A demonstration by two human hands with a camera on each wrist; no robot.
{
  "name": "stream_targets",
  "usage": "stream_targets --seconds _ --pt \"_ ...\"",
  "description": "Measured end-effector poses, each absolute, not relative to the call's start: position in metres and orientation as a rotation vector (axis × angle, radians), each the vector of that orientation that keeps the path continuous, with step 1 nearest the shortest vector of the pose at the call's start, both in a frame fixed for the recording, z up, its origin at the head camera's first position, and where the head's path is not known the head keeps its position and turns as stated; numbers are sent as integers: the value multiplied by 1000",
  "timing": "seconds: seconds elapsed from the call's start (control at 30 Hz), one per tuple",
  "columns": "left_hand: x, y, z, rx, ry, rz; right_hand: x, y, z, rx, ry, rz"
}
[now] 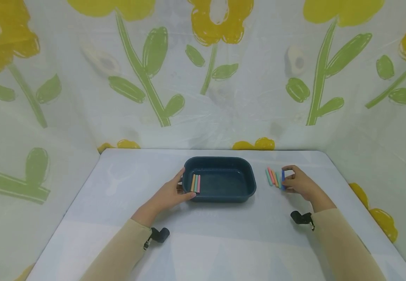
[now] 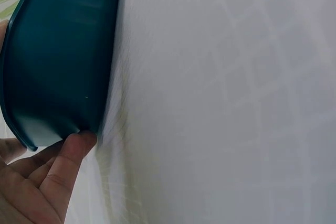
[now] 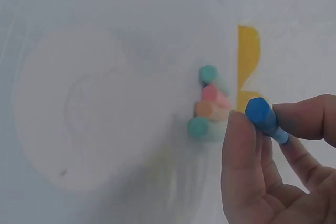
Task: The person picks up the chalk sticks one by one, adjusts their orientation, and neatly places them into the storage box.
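A dark teal rectangular basin (image 1: 224,198) stands on the table, and my left hand (image 1: 170,192) grips its near left corner, thumb over the front rim. Fingers press against its outer wall in the left wrist view. Inside, at the left end, an orange chalk stick (image 1: 193,182), a green one and a pink one (image 1: 199,184) lie side by side. To the right of the basin, my right hand (image 1: 299,182) pinches a blue chalk stick (image 3: 261,115) between thumb and fingers. Right beside it lies a row of green, pink and orange chalk sticks (image 3: 210,109) on the table.
The pale table (image 1: 231,242) has its back edge just behind the basin. A white cloth backdrop (image 1: 245,113) with yellow flowers and green leaves surrounds its back and sides. Black wrist cameras (image 1: 160,235) are strapped at both sleeves.
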State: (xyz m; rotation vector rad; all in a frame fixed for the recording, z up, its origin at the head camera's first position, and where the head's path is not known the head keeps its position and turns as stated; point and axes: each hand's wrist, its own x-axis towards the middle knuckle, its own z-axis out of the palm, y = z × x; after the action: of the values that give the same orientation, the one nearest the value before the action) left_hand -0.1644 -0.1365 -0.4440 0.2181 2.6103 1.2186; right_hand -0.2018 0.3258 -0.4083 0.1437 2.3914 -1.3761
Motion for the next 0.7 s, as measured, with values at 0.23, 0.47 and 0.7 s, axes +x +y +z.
stream_targets --seconds 0.23,0.47,0.7 --pt "-164 -136 -444 224 2613 1218 -196 320 -397 87 2378 -1482" --pt "-164 -135 -442 236 2606 1229 -190 308 -380 23 2356 -1551" --pt "-164 -136 -443 236 2608 1229 -188 293 -366 -47 2285 -1657"
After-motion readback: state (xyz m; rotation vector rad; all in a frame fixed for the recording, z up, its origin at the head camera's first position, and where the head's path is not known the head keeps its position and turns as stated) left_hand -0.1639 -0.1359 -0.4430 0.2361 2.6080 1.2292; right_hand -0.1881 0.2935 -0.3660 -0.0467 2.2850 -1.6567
